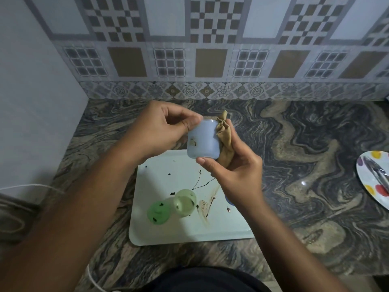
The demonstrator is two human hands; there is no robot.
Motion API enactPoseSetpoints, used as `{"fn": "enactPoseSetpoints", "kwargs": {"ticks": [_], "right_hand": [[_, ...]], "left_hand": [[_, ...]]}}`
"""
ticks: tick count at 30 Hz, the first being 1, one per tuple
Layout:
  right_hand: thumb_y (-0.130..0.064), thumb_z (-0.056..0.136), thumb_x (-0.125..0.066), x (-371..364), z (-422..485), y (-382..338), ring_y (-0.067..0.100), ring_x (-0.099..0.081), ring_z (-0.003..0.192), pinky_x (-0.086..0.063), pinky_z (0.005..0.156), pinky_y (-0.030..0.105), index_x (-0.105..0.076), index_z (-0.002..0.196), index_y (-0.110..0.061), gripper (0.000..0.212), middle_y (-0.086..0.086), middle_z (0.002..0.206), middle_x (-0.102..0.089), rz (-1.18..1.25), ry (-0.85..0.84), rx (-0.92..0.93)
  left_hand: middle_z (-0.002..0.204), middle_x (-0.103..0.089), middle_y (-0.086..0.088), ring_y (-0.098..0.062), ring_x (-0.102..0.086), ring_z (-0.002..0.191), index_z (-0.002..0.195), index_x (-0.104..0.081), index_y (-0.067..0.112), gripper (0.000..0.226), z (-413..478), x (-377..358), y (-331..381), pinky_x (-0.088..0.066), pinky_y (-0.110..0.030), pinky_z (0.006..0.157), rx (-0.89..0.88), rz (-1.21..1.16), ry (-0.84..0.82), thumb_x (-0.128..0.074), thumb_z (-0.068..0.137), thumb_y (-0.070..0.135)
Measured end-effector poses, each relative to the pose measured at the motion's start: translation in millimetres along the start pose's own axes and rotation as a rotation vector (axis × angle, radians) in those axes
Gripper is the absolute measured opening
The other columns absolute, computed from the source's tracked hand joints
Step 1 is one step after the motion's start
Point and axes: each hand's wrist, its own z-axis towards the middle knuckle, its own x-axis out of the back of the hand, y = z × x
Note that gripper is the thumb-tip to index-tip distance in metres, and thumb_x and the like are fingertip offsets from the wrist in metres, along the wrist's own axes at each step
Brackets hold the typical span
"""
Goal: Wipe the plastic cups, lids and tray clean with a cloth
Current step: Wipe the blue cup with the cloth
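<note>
Cup-wiping step: left hand (160, 131) grips the blue cup (203, 142) above the tray's (168, 232) far edge, right hand (233, 173) clasps the cloth (225, 135) against it; next, probably turn its brown smear (192, 142) toward the cloth

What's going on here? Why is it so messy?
Someone is cleaning up. Their left hand holds a pale blue cup above the tray, and their right hand presses a brown cloth against its side. The cup has a brown smudge on it. On the tray sit a green cup and another green piece, both with dark spots, among brown streaks not yet wiped.
</note>
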Motion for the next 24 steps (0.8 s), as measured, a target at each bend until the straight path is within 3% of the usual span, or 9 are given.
{"fn": "enactPoseSetpoints", "kwargs": {"ticks": [3,5,7,9,14,16,19,24], "right_hand": [[-0.021,0.07,-0.093,3.4,1.7,-3.7,0.038,-0.063,0.126,-0.056,0.098,0.059,-0.049,0.15,-0.013,0.092,0.008,0.139,-0.065,-0.003,0.042,-0.018],[-0.029,0.07,-0.09,5.4,2.3,-5.4,0.044,-0.067,0.117,-0.058,0.092,0.052,-0.051,0.15,-0.016,0.09,0.014,0.134,-0.068,-0.028,0.025,-0.012],[-0.03,0.07,-0.091,3.9,2.6,-9.8,0.033,-0.071,0.114,-0.058,0.089,0.044,-0.048,0.151,-0.012,0.093,0.01,0.134,-0.069,-0.039,0.001,-0.006],[-0.023,0.068,-0.096,2.2,2.7,-13.7,0.021,-0.069,0.118,-0.057,0.096,0.042,-0.047,0.151,-0.005,0.097,0.001,0.135,-0.069,-0.022,-0.001,0.008],[-0.005,0.063,-0.095,5.9,4.1,-12.2,0.04,-0.068,0.117,-0.058,0.092,0.06,-0.058,0.139,0.002,0.085,0.02,0.125,-0.071,0.064,0.055,0.01],[-0.004,0.063,-0.094,3.9,4.1,-16.4,0.039,-0.072,0.109,-0.062,0.085,0.057,-0.06,0.138,0.003,0.083,0.021,0.118,-0.074,0.063,0.062,-0.001],[0.003,0.063,-0.086,-1.2,1.0,-24.6,0.022,-0.074,0.097,-0.065,0.072,0.042,-0.059,0.137,0.003,0.079,0.016,0.117,-0.074,0.128,0.101,0.01],[-0.005,0.065,-0.094,-3.9,1.2,-21.4,0.036,-0.072,0.108,-0.064,0.075,0.056,-0.063,0.132,-0.013,0.074,0.013,0.123,-0.073,0.127,0.121,0.109]], "left_hand": [[0.097,-0.077,0.005,-0.01,-0.073,0.092,0.101,-0.076,0.02,0.016,0.4,7.7,0.1,-0.06,-0.028,0.072,0.028,-0.048,-0.059,-0.07,0.087,0.017],[0.092,-0.077,0.0,-0.015,-0.073,0.089,0.096,-0.076,0.017,0.017,0.5,10.8,-0.4,-0.061,-0.03,0.072,0.049,-0.087,-0.089,-0.072,0.08,0.021],[0.085,-0.075,-0.001,-0.016,-0.073,0.083,0.091,-0.073,0.015,0.016,0.4,9.8,-0.3,-0.061,-0.033,0.072,0.069,-0.139,-0.097,-0.071,0.076,0.022],[0.079,-0.075,0.002,-0.014,-0.073,0.079,0.088,-0.072,0.013,0.01,0.2,7.0,0.9,-0.061,-0.031,0.069,0.052,-0.156,-0.086,-0.071,0.079,0.017],[0.088,-0.077,-0.002,-0.014,-0.073,0.083,0.095,-0.074,0.01,0.021,-3.0,2.9,5.6,-0.06,-0.028,0.067,0.069,-0.306,-0.123,-0.07,0.075,0.018],[0.082,-0.075,0.0,-0.013,-0.072,0.08,0.089,-0.073,0.01,0.018,-3.0,1.7,5.0,-0.06,-0.029,0.066,0.08,-0.341,-0.101,-0.07,0.073,0.017],[0.079,-0.072,0.001,-0.011,-0.07,0.079,0.087,-0.071,0.011,0.017,-2.2,-0.5,4.9,-0.06,-0.031,0.066,0.093,-0.353,-0.053,-0.071,0.072,0.019],[0.083,-0.073,-0.001,-0.013,-0.071,0.081,0.09,-0.073,0.012,0.019,-4.1,1.4,14.9,-0.061,-0.033,0.065,0.068,-0.327,-0.045,-0.071,0.072,0.02]]}}
